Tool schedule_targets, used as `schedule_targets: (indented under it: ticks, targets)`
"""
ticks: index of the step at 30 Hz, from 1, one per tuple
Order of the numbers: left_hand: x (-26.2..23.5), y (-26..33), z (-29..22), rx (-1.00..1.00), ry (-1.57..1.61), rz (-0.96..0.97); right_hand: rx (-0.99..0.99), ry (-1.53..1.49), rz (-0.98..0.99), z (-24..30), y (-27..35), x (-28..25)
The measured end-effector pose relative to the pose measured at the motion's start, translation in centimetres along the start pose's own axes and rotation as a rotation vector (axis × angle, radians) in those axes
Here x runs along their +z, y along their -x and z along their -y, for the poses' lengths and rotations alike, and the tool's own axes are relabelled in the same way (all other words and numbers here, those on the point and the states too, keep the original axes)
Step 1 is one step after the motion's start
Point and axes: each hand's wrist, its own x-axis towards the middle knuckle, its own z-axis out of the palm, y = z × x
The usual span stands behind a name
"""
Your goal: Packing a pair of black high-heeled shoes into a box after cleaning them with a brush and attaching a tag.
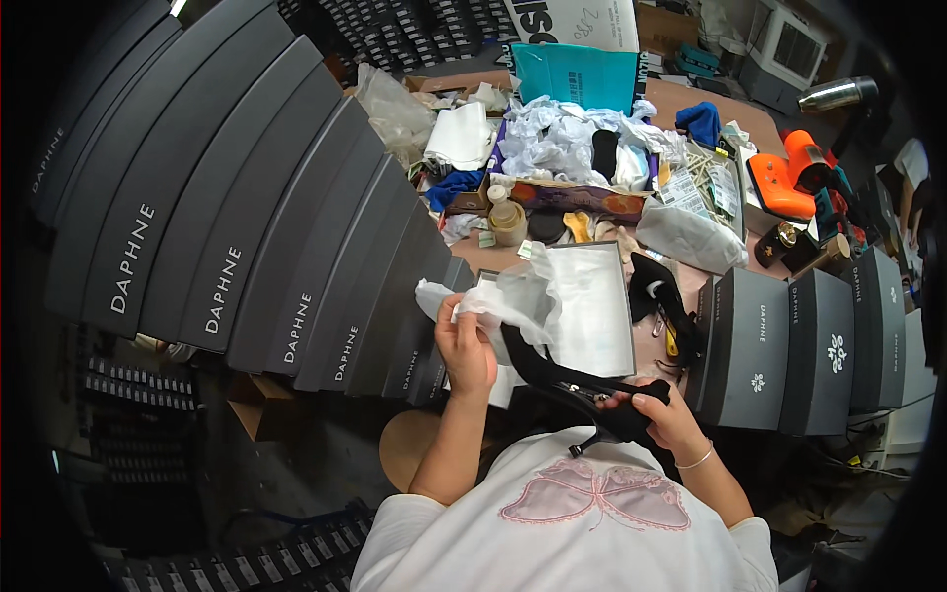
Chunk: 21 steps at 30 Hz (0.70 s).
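Note:
My left hand [464, 345] grips a crumpled sheet of white tissue paper [513, 301] at the toe end of a black high-heeled shoe [562, 380]. My right hand [661, 409] holds that shoe by its heel end, close to my chest. Just beyond the hands lies an open grey shoe box [597, 306] lined with white paper. A second black shoe [661, 296] lies to the right of the box.
A tall row of grey shoe boxes [256, 227] stands on the left, and three more grey boxes [789, 345] on the right. The far tabletop holds crumpled paper [562, 138], a teal box [577, 74], a tape roll [508, 222] and an orange tool [789, 173].

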Motion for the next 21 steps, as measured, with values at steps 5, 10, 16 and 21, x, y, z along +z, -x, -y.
schedule_targets:
  ticks: [5, 10, 16, 21]
  targets:
    - [1.7, -2.1, -0.4, 0.356, -0.955, 0.274, -0.130, -0.097, 0.081, 2.6, 2.5, -1.2]
    - [4.9, 1.0, -2.4, 0.445, -1.056, 0.506, 0.050, -0.346, -0.072, 2.1, 1.0, 0.7]
    - [2.5, -2.5, -1.5, 0.422, -1.229, 0.443, -0.032, -0.788, -0.359, -0.6, -4.0, 0.6]
    - [2.0, -1.9, -1.2, 0.426, -1.395, 0.727, 0.063, -0.849, -0.303, -2.0, -2.5, -1.0]
